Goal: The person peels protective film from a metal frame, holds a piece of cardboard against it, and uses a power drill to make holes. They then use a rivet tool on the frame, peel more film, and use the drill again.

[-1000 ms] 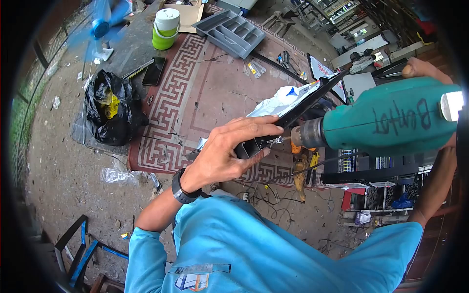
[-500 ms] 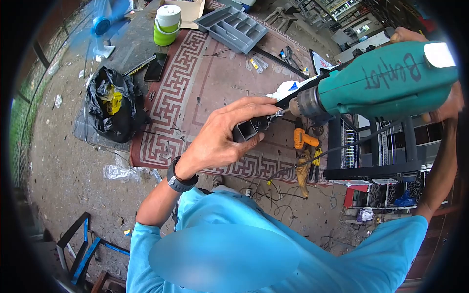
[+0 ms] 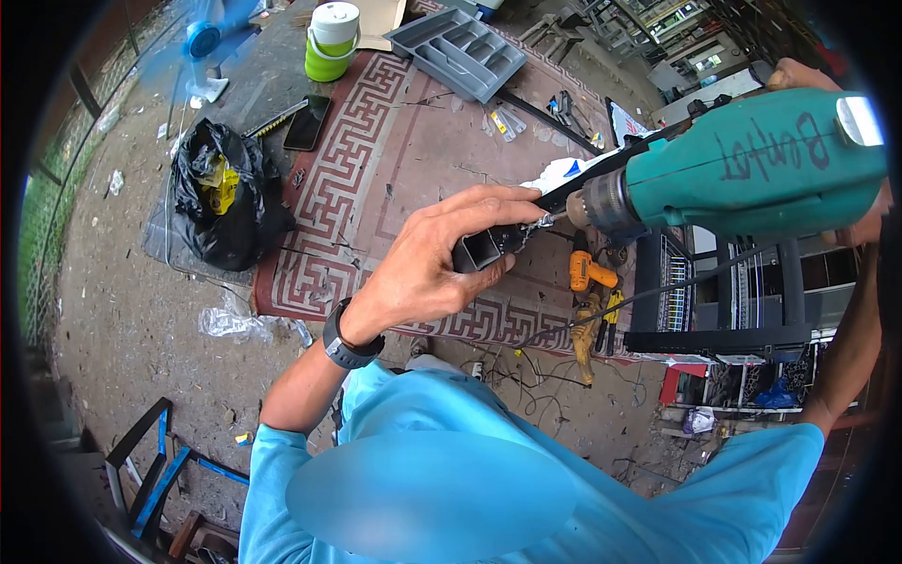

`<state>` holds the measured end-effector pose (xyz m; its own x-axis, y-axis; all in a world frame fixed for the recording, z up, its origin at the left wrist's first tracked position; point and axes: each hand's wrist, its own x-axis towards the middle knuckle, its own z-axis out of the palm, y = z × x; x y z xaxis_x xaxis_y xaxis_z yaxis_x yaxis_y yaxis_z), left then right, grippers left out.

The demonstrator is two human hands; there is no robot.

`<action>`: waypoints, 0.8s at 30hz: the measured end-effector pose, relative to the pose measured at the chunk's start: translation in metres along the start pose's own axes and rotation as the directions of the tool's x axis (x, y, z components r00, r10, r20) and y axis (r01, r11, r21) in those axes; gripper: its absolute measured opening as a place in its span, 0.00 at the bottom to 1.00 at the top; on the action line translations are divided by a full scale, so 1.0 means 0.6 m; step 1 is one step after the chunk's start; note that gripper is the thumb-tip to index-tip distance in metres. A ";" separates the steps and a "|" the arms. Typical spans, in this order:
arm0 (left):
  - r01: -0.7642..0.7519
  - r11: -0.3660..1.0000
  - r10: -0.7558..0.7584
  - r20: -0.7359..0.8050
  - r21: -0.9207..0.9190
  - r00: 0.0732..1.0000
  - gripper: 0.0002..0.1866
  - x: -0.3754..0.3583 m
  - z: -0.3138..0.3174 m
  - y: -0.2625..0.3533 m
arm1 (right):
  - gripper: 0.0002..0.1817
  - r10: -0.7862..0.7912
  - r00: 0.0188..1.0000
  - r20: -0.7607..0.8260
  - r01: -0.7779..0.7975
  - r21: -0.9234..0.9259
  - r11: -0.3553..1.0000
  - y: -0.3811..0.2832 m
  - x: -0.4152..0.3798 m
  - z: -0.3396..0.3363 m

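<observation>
My left hand (image 3: 442,246) is wrapped around a black square metal tube (image 3: 481,250), its hollow end facing me. In my right hand (image 3: 860,221), mostly hidden behind the tool, is a green power drill (image 3: 752,164) with handwriting on its body. The drill's chuck (image 3: 601,202) points left at the tube, and the bit meets it just beyond my left fingertips. Curled metal shavings (image 3: 542,222) cling around the bit there. White plastic wrap with a blue mark (image 3: 564,173) lies right behind the tube.
An orange drill (image 3: 590,272) and a yellow-brown power tool (image 3: 584,343) lie at the table's near edge. A black metal frame (image 3: 719,340) stands at right. Farther off are a grey tray (image 3: 456,52), a green jug (image 3: 331,42), a phone (image 3: 307,122), a black bag (image 3: 221,202) and a fan (image 3: 204,40).
The whole view has shifted slightly, with the drill and table things appearing a little farther right. Both hands keep their holds, and the bit stays at the tube.
</observation>
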<state>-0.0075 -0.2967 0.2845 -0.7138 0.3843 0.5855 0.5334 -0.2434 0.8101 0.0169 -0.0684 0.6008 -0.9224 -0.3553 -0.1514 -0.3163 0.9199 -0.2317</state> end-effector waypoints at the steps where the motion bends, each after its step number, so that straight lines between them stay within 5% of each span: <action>1: 0.001 1.000 -0.001 -0.001 -0.001 1.000 0.24 0.001 -0.001 -0.001 | 0.51 -0.003 1.000 -0.004 0.003 0.000 1.000 -0.001 0.001 -0.001; 7: -0.030 0.998 0.034 -0.063 0.054 0.997 0.24 0.001 0.006 -0.001 | 0.50 -0.017 0.999 -0.042 0.018 0.011 1.000 -0.006 0.011 -0.008; 10: 0.096 0.993 -0.075 -0.256 0.072 0.964 0.23 -0.005 0.023 0.007 | 0.49 -0.018 0.999 -0.037 0.018 0.004 1.000 -0.015 0.011 0.000; 24: 0.035 0.981 0.027 -0.313 0.192 0.949 0.23 -0.007 0.019 -0.007 | 0.47 -0.010 0.997 -0.076 0.012 0.018 1.000 -0.041 0.013 0.013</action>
<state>-0.0017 -0.2869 0.2781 -0.8051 0.0792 0.5878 0.5852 -0.0547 0.8090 0.0193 -0.0949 0.5978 -0.9332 -0.3512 -0.0761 -0.3230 0.9126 -0.2507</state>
